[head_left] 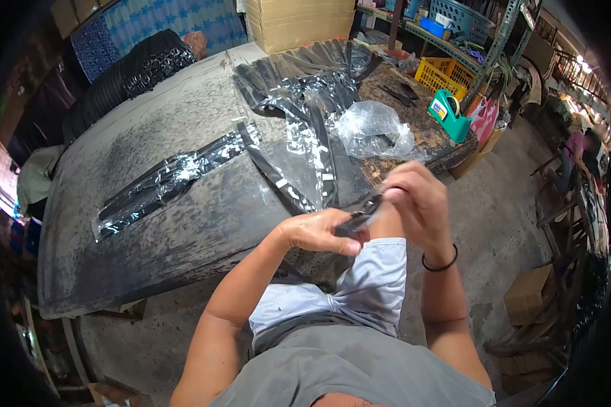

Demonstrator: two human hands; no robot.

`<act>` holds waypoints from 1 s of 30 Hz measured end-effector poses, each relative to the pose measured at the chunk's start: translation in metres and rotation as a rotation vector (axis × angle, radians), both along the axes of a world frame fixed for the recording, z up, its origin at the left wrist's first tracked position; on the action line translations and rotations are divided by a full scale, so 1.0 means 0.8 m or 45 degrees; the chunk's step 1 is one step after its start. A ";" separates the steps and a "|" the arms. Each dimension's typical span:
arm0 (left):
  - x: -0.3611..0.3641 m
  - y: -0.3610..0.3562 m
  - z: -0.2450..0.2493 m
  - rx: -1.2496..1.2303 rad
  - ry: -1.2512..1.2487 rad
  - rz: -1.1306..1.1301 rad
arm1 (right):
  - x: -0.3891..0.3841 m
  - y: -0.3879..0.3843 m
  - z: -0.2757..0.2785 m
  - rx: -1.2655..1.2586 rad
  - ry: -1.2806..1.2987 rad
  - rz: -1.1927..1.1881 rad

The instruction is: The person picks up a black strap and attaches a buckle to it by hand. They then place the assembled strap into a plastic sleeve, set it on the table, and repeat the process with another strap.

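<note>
My left hand [319, 230] is closed on the end of a black strap [354, 221], which seems to be in clear plastic. On the other side, my right hand [417, 193] pinches near the far end of that piece, its fingers smeared by motion. Just beyond my hands, long black straps in clear plastic sleeves [312, 152] run across the table [183, 251] toward me. To the left lies a separate bundle of wrapped black straps [176, 180]. A crumpled clear plastic bag [373, 127] sits near my right hand.
A green tape dispenser [449, 117] stands at the table's right edge. More black straps [305, 64] fan out before a cardboard box [299, 24]. A thick black row of straps [132, 78] lies back left. Yellow crates [445, 76] stand by a shelf; a person [577, 152] sits far right.
</note>
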State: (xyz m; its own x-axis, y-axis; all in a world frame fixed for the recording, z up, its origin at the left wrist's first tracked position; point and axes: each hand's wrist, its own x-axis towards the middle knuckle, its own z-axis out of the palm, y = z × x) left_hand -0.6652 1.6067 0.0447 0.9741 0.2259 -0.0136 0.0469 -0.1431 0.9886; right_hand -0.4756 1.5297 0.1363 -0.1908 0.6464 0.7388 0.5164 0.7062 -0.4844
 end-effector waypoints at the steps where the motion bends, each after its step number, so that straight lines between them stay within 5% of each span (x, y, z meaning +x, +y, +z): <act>1: 0.004 -0.001 -0.006 0.006 -0.007 -0.017 | 0.007 -0.006 0.008 0.102 -0.041 -0.034; 8: 0.020 -0.021 -0.004 0.163 0.121 -0.219 | 0.071 -0.040 0.061 0.513 0.237 -0.161; 12: 0.023 -0.046 -0.010 -0.278 -0.040 -0.549 | 0.131 -0.052 0.086 0.436 0.367 -0.204; 16: 0.010 -0.076 -0.033 -0.361 0.048 -0.732 | 0.217 -0.053 0.109 0.420 0.415 -0.428; 21: -0.045 -0.115 -0.072 -0.496 0.096 -0.557 | 0.363 -0.024 0.133 0.165 0.639 -0.415; 23: -0.071 -0.119 -0.088 -0.558 0.045 -0.385 | 0.360 0.000 0.137 0.067 0.638 -0.376; 25: -0.099 -0.115 -0.090 -0.552 0.089 -0.285 | 0.340 0.024 0.132 0.263 0.628 -0.715; 30: -0.185 -0.123 -0.095 -0.450 0.197 0.020 | 0.341 0.100 0.101 0.061 0.676 -0.658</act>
State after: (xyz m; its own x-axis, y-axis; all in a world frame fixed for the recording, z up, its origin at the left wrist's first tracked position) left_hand -0.8136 1.5086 -0.0314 0.9509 0.1957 -0.2398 0.1989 0.2073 0.9579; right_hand -0.2030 1.6098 0.2171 0.5198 0.5219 0.6763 0.4933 0.4630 -0.7364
